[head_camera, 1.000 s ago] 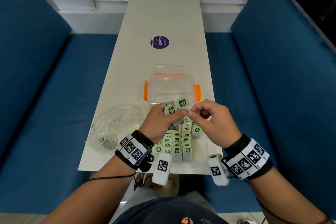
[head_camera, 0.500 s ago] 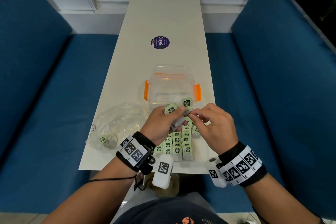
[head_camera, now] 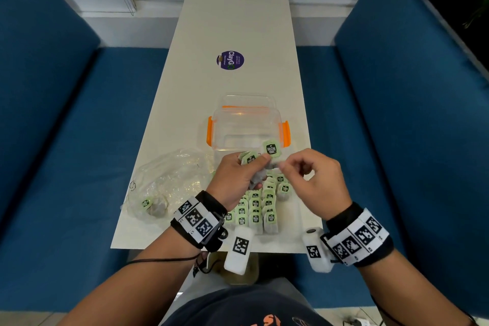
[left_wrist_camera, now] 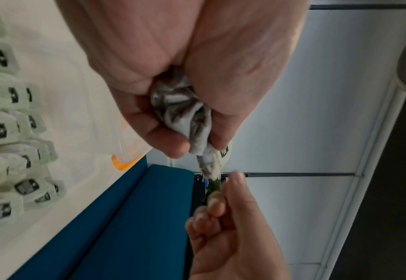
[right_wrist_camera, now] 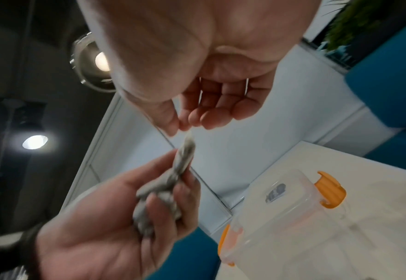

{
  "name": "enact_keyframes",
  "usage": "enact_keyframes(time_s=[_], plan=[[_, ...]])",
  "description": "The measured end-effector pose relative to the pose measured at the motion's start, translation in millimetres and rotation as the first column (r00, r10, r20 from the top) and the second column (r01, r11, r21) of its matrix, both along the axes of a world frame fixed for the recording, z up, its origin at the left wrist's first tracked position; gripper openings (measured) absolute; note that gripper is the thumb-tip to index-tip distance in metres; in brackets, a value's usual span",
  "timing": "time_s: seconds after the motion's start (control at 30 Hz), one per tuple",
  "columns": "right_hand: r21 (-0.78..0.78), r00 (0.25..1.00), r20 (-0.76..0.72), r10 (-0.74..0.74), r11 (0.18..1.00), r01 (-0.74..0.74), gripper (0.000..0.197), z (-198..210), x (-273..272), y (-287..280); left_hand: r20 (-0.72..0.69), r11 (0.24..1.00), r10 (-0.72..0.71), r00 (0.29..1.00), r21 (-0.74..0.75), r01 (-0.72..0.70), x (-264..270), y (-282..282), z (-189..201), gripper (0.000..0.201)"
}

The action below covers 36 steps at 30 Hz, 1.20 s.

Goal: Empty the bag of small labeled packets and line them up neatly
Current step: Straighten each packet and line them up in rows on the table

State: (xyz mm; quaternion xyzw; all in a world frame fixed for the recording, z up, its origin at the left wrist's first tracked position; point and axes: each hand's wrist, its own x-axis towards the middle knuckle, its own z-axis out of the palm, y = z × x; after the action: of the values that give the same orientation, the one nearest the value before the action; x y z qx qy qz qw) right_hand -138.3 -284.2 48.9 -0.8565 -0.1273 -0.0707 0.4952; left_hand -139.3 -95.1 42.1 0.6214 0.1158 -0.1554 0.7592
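My left hand grips a bundle of small grey packets above the table; their green labels stick up past its fingers. The thumb and forefinger of my right hand pinch the tip of one packet that juts from that bundle. Several packets lie in neat rows on the table under both hands, labels up. To the left lies the crumpled clear plastic bag, with one packet still inside.
A clear plastic box with orange latches stands just beyond my hands. A round purple sticker marks the white table farther back. Blue sofas flank the table on both sides.
My right wrist has dropped and swung to the right while its fingers stay at the bundle. The raised green label has shifted slightly right. The left hand has barely moved.
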Motion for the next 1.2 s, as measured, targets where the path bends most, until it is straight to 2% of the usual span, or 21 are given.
enact_keyframes(time_s=[0.07,0.1,0.17,0.23,0.3,0.4,0.5,0.57,0.7,0.83,0.9,1.0,1.03,1.2], plan=[[0.111,0.99,-0.125,-0.058,0.991,0.072,0.008,1,8,-5,0.02,0.998,-0.037,0.999,0.046,0.036,0,2,1,0.027],[0.145,0.979,-0.202,-0.041,0.987,0.071,0.004,2,12,-6,0.032,0.996,-0.061,0.998,0.065,0.059,0,2,0,0.027],[0.156,0.955,-0.292,0.049,0.988,-0.003,0.011,3,17,-6,0.065,0.987,-0.126,0.99,0.11,0.119,0,3,1,0.025],[0.112,0.947,-0.304,0.106,0.991,-0.076,0.011,5,21,-4,0.101,0.969,-0.198,0.975,0.173,0.179,0,4,1,0.023],[0.099,0.945,-0.308,0.111,0.992,-0.084,0.016,4,25,-4,0.118,0.95,-0.241,0.963,0.231,0.209,1,3,-1,0.026],[0.107,0.933,-0.333,0.135,0.989,-0.105,0.005,1,28,-8,0.127,0.941,-0.253,0.959,0.263,0.213,2,3,-8,0.026],[-0.041,0.934,-0.314,0.171,0.98,-0.193,0.005,1,31,-15,0.096,0.927,-0.286,0.953,0.28,0.25,3,5,-17,0.017],[-0.158,0.93,-0.322,0.176,0.959,-0.236,0.005,1,34,-19,0.031,0.937,-0.268,0.963,0.241,0.253,4,5,-25,0.016],[-0.302,0.92,-0.367,0.142,0.917,-0.261,0.009,-19,37,-27,-0.181,0.988,-0.111,0.977,0.09,0.129,9,9,-44,0.015],[-0.491,0.892,-0.447,0.068,0.815,-0.308,0.008,-67,32,-34,-0.324,0.992,-0.091,0.942,-0.114,0.057,10,17,-57,0.024],[-0.528,0.84,-0.542,0.014,0.772,-0.353,0.006,-95,26,-38,-0.346,0.985,-0.092,0.934,-0.167,0.035,9,21,-61,0.031],[-0.472,0.723,-0.689,-0.049,0.788,-0.396,0.005,-131,19,-42,-0.352,0.973,-0.096,0.931,-0.23,0.014,6,25,-65,0.041],[-0.461,0.705,-0.706,-0.066,0.799,-0.387,0.005,-141,18,-43,-0.354,0.971,-0.096,0.93,-0.238,0.009,6,25,-67,0.043],[-0.519,0.78,-0.596,-0.19,0.833,-0.193,0.006,-163,26,-36,-0.373,0.971,-0.077,0.924,-0.24,-0.016,3,28,-71,0.043]])
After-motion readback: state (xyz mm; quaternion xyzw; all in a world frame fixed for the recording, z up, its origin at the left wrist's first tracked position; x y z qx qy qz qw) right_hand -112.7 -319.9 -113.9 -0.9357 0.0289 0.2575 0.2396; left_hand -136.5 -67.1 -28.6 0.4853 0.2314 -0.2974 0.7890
